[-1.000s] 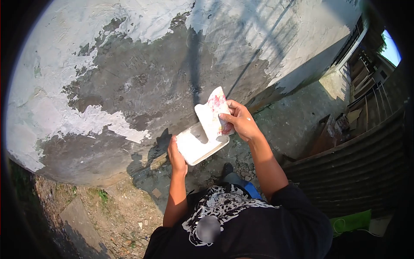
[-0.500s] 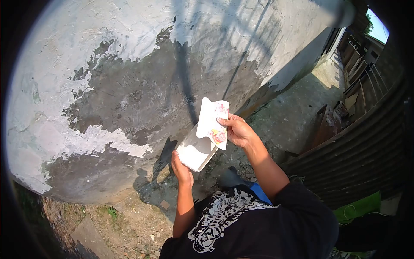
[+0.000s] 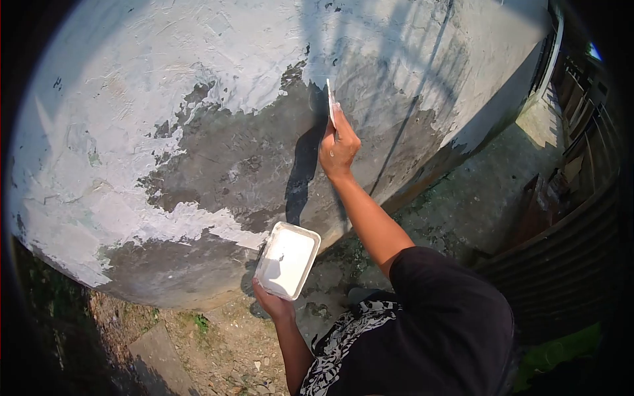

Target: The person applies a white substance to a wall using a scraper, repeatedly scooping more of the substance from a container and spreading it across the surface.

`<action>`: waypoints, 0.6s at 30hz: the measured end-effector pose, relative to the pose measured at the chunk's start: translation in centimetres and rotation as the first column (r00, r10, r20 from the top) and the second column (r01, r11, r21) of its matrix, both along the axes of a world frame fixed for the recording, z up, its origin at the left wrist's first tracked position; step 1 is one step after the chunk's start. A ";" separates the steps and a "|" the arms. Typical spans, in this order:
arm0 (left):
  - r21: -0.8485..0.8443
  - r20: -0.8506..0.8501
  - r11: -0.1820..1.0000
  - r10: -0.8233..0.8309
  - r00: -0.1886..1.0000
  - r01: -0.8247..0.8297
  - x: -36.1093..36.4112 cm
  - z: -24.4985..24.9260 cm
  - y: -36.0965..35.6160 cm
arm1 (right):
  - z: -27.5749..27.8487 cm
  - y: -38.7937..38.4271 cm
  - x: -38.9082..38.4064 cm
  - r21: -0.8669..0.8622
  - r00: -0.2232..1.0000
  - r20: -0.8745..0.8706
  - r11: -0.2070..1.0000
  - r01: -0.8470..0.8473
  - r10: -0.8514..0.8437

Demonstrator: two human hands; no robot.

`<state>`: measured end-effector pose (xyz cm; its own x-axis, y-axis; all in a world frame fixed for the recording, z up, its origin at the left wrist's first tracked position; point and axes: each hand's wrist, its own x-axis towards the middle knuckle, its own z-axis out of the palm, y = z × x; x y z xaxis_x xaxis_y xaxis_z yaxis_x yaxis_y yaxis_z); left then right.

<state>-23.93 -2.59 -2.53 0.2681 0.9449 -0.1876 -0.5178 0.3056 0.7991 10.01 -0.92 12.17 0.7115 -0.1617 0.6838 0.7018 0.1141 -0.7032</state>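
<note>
My right hand (image 3: 340,146) is raised against the wall (image 3: 244,152), its fingers closed around a flat white plastic scraper (image 3: 330,99). The scraper shows edge-on, its upper end at the border between white coating and bare grey plaster. Lower down, my left hand (image 3: 272,303) grips the near end of a shallow white rectangular tray (image 3: 310,267). White paste (image 3: 297,254) lies inside the tray, with a shadow falling across part of it.
White coating with ragged edges surrounds a large grey patch on the wall. A concrete path (image 3: 462,178) runs along the wall's foot to the right, beside a corrugated metal sheet (image 3: 561,257). Rubble and a flat slab (image 3: 158,356) lie at lower left.
My right hand has moved from over the tray up to the wall, carrying the scraper, which has turned edge-on. The tray in my left hand has tilted more upright in view.
</note>
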 end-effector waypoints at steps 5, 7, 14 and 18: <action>0.001 -0.058 1.000 0.026 0.998 -0.026 -1.2 2.0 -0.2 | -3.9 10.9 -0.3 -0.318 0.897 0.355 0.869 0.380 -0.263; 0.009 -0.058 0.999 0.051 0.997 -0.051 -1.4 1.3 0.4 | -4.4 11.6 -0.9 -0.311 0.905 0.341 0.879 0.363 -0.253; -0.025 -0.022 0.999 -0.025 0.999 0.024 0.7 1.9 1.3 | -10.8 5.6 -4.8 -0.542 0.912 0.400 0.827 0.150 0.097; -0.048 -0.004 0.999 -0.025 1.000 0.025 1.4 1.6 2.0 | -8.4 1.1 -4.1 -0.525 0.921 0.343 0.851 0.025 0.185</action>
